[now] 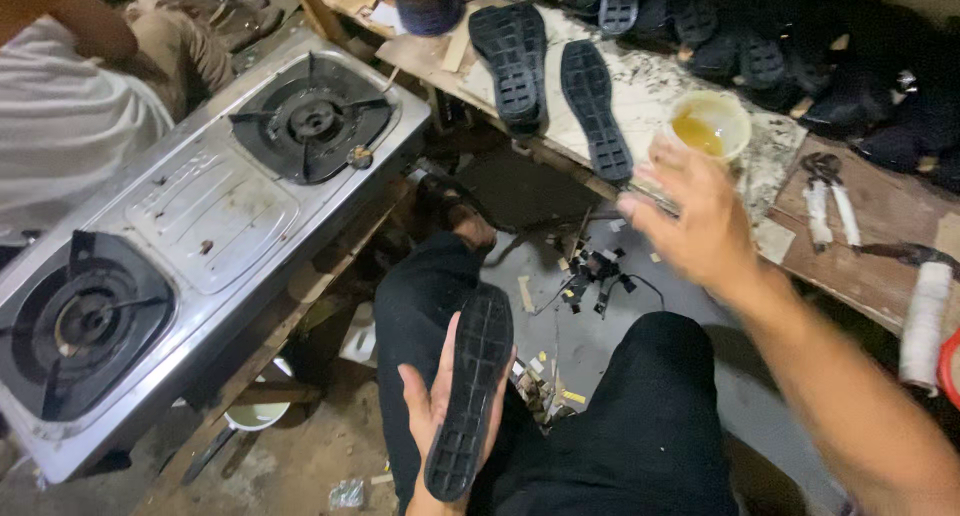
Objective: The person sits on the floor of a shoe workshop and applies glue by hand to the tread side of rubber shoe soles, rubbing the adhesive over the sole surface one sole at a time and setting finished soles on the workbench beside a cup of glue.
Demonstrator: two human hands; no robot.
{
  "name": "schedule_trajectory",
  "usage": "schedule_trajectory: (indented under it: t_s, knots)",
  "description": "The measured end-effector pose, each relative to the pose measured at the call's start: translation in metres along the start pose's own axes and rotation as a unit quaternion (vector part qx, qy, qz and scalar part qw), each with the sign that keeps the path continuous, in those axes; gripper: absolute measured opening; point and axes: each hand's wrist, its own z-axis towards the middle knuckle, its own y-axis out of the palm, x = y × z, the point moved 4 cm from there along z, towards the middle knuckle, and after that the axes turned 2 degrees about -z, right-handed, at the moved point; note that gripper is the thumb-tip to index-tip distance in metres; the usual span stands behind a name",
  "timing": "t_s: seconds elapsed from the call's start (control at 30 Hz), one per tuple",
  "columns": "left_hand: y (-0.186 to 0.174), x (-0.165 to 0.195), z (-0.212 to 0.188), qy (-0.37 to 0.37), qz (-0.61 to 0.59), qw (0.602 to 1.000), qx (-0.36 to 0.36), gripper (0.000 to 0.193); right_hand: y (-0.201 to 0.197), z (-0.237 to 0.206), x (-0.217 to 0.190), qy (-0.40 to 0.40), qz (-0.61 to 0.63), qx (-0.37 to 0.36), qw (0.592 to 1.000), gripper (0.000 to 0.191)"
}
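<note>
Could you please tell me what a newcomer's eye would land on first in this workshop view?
Probably the black shoe sole lying tread-up in the left hand at bottom centre. Next, the steel two-burner gas stove filling the left side, and the right hand reaching toward a cup of yellowish glue on the bench.

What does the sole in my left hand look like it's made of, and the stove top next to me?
The shoe sole looks like matte black rubber, going by its moulded tread. The stove top looks like brushed sheet metal, probably stainless steel, grey and dully reflective.
</note>
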Motion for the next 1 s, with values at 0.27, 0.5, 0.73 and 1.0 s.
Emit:
schedule_trajectory:
  t_s: [0.27, 0.5, 0.73, 1.0]
  knots:
    - [0.006, -0.016, -0.006, -0.024, 0.028, 0.999, -0.032, 0.106, 0.006, 0.069, 0.109, 0.088, -0.217, -0.234, 0.944, 0.073]
    - [0.021, -0.01, -0.001, -0.031, -0.017, 0.996, -0.077, 0.11, -0.021, 0.025, 0.092, 0.076, -0.083, -0.015, 0.994, 0.053]
    - [0.046, -0.031, 0.008, -0.091, -0.052, 0.989, -0.104, 0.11, 0.036, -0.082, -0.039, 0.113, 0.491, -0.049, 0.863, 0.052]
    - [0.038, -0.039, 0.007, -0.17, -0.04, 0.983, -0.063, 0.113, 0.043, -0.107, -0.113, -0.09, 0.204, -0.062, 0.973, 0.045]
